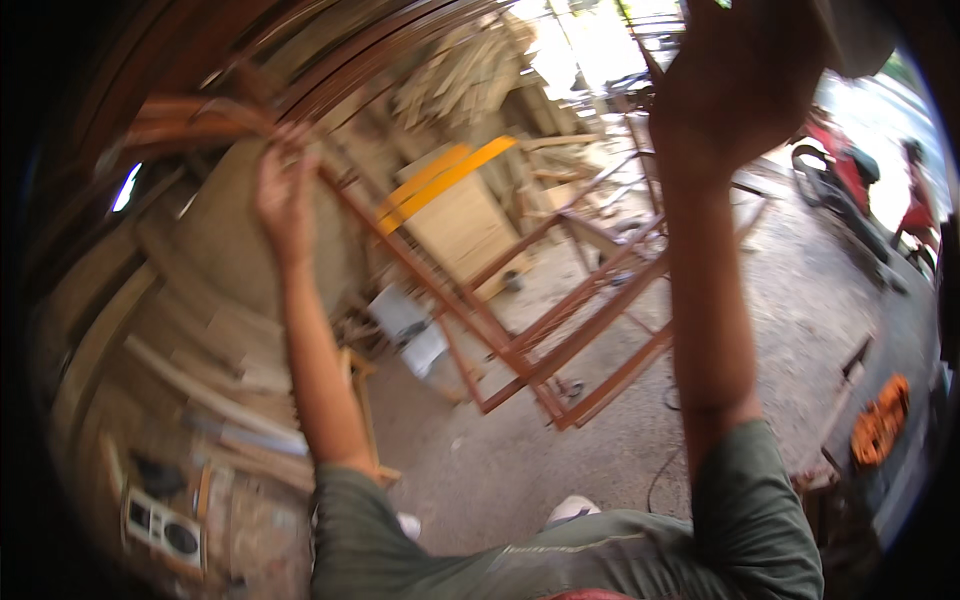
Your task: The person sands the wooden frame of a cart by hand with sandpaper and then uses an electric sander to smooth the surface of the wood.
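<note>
My left hand (287, 190) is raised at the upper left, its blurred fingertips at a reddish-brown bar (205, 120); whether they grip it I cannot tell. My right hand (745, 85) is lifted high at the upper right, dark against the light, and looks closed. A greyish rounded thing (862, 38) shows beside it, partly cut off by the rim; its kind is unclear. Between my forearms stands a reddish-brown frame (590, 350) of long thin bars, running from near my left hand toward the lower middle and behind my right forearm.
Wood pieces (465, 75) are piled at the back. A pale board (455, 225) with a yellow-orange strip (450, 180) leans behind the frame. Curved planks (200, 375) lie left. Red motorbikes (845, 160) stand far right, an orange tool-like object (880, 420) on a dark surface nearer. A cable crosses the concrete floor.
</note>
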A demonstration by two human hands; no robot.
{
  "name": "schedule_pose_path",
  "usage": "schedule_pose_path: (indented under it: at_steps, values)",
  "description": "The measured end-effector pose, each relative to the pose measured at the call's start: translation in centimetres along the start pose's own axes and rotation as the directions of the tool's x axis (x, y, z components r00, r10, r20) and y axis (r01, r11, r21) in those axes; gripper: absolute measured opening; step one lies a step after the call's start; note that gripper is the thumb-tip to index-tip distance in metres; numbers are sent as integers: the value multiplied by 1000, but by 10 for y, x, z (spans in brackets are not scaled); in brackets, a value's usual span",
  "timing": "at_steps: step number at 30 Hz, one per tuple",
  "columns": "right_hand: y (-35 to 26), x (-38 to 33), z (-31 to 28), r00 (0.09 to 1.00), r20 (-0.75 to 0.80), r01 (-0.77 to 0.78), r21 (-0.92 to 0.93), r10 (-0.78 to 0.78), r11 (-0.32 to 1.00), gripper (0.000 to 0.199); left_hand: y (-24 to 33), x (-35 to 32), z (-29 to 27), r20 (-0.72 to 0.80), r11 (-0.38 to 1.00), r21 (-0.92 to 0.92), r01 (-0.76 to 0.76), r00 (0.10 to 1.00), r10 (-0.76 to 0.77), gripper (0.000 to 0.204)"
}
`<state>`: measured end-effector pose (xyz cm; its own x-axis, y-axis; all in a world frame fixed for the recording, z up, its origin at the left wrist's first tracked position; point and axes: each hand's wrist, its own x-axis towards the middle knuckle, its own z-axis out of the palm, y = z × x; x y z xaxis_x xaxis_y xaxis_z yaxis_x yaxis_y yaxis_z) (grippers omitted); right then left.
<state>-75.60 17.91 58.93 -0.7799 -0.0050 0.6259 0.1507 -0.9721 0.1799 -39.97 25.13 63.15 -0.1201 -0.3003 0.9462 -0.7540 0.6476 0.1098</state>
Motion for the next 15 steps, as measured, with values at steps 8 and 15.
schedule_pose_path:
  at_steps: [8, 15]
  values:
    - [-21, -312, -196, 510, 404, -362, -700, 759, 616, 48, -81, -75, -26, -111, 990, 44, 132, 986, -127, 59]
    - [-25, -430, -66, 197, 883, 24, -440, 427, 898, 78, -180, -91, -28, 77, 878, -224, 423, 906, -417, 41]
